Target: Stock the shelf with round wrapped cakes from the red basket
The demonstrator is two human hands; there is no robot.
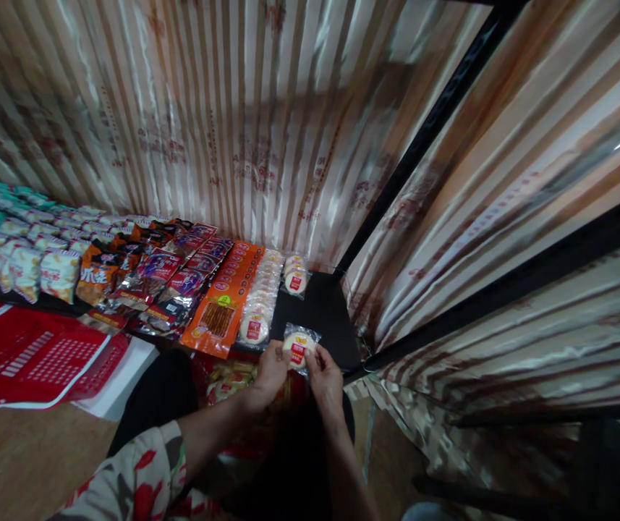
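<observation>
A round, pale packaged cake in a clear wrapper with a red label is pinched at its two sides, just above the shelf's front edge. My left hand grips its left side, and my right hand grips its right side. Left of it runs a row of the same wrapped cakes on the black shelf. A short second row of cakes stands at the back right. Beside the long row lie flat orange snack packets.
Farther left are dark snack packets, orange-black bags and white bags. A red basket sits at lower left. More wrapped packs lie below the shelf. Black metal posts and striped curtains stand behind and right.
</observation>
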